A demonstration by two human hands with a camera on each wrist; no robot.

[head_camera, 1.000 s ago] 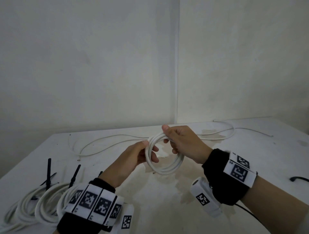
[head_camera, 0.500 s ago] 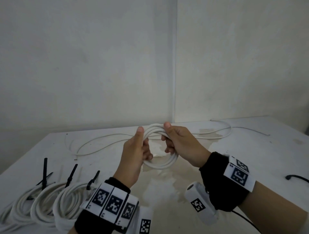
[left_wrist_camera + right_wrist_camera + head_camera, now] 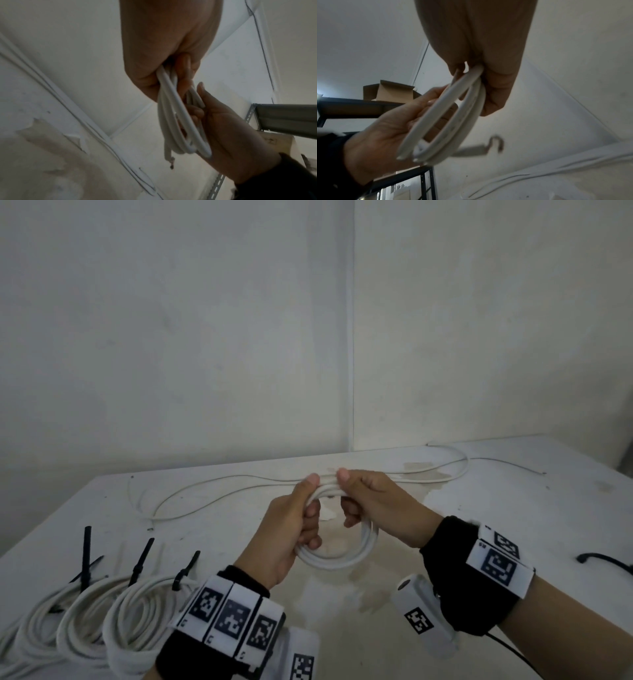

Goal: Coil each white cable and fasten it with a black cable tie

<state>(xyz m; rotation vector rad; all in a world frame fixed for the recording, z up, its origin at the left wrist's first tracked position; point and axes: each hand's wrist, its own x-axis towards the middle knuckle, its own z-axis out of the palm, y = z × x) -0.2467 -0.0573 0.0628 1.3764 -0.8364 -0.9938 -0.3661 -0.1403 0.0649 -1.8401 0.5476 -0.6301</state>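
- The left hand (image 3: 291, 529) and the right hand (image 3: 373, 508) both hold the white cable coil (image 3: 342, 556). Fingers and thumbs curl round the top of the loops, side by side.
- The coil hangs in the air over the middle of the bench (image 3: 513, 525), not touching it.
- In the left wrist view a short cable end (image 3: 169, 155) hangs loose at the bottom of the loops.
- To do this step well, I think the hands should squeeze the loops flat together so none slip out.
- The loose end should be tucked along the loops first.
- One hand must keep a tight hold while the other goes for a tie. The only loose black thing that could be a tie (image 3: 603, 559) lies near the right edge, but I cannot tell for sure.
- Three tied coils (image 3: 137, 618) lie at the near left corner. Each has a black cable tie (image 3: 142, 559) sticking up.
- More loose white cables (image 3: 219, 494) lie along the far edge.
- The bench top is white with brown stains. It stands in a corner of two plain white walls (image 3: 171, 337).
- The wrist views show a metal shelf with a cardboard box (image 3: 390, 90).
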